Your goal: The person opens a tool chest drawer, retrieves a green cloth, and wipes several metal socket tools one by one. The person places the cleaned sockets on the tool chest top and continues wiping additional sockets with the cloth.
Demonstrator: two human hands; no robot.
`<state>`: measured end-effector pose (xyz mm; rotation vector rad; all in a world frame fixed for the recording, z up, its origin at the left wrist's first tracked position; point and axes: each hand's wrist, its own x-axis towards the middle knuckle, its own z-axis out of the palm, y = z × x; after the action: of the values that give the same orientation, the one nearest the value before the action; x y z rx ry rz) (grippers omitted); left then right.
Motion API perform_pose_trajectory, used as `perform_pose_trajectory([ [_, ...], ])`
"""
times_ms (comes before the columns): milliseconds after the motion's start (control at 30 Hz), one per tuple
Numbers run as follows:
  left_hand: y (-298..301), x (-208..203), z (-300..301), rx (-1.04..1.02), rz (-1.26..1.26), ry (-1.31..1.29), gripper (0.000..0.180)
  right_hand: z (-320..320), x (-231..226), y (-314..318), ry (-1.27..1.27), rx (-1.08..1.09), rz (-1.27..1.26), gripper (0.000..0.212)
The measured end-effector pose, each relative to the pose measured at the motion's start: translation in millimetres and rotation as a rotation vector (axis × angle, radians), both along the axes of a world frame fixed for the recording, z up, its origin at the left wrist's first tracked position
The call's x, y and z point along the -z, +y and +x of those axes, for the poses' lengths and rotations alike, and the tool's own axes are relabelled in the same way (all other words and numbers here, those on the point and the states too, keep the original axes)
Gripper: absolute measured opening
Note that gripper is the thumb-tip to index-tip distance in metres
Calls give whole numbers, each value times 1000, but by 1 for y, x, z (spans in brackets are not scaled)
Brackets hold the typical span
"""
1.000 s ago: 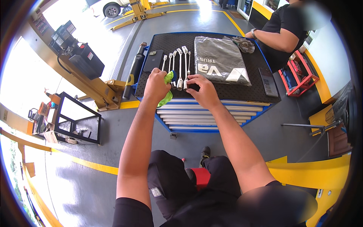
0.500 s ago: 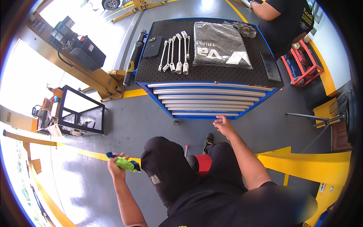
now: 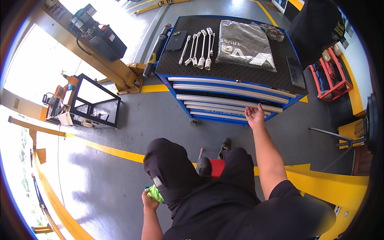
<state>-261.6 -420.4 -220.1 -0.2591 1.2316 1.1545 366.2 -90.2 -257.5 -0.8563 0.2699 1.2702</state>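
My right hand reaches forward to the blue tool cabinet, fingers hooked on a silver drawer handle. That drawer stands slightly out from the front, with a dark gap above it. Down beside my left thigh, my left hand is closed around a crumpled bright green and blue cloth, partly hidden by my leg. On the cabinet's black perforated top lie a row of several double-ended socket wrenches, a dark phone, a dark garment in a clear plastic bag and another dark, flat device.
I sit on a red seat. Another person stands beyond the cabinet's right side, near a red tool rack. At left are a yellow lift post and a black cart. A yellow lift arm extends at right.
My right hand has moved forward onto the drawer handle, and the drawer has come out a little. My left hand has drawn in beside my thigh with the cloth. The view has shifted.
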Motion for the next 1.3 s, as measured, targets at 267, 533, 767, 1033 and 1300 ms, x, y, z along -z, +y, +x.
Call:
perform_pose_trajectory([
  [267,88,-103,-21,-140,257,405,29,-56,11,-116,-428,-37,-53,42],
  [533,199,-150,66,126,682,314,44,-18,7,-59,-357,-95,-70,40],
  [767,199,-113,136,149,682,164,50,22,26,-4,18,119,-269,94],
  [1033,201,-125,129,157,533,346,46,22,71,17,104,117,-78,57],
  [1300,200,-117,107,129,548,278,50,-20,79,-112,-204,-70,-191,52],
])
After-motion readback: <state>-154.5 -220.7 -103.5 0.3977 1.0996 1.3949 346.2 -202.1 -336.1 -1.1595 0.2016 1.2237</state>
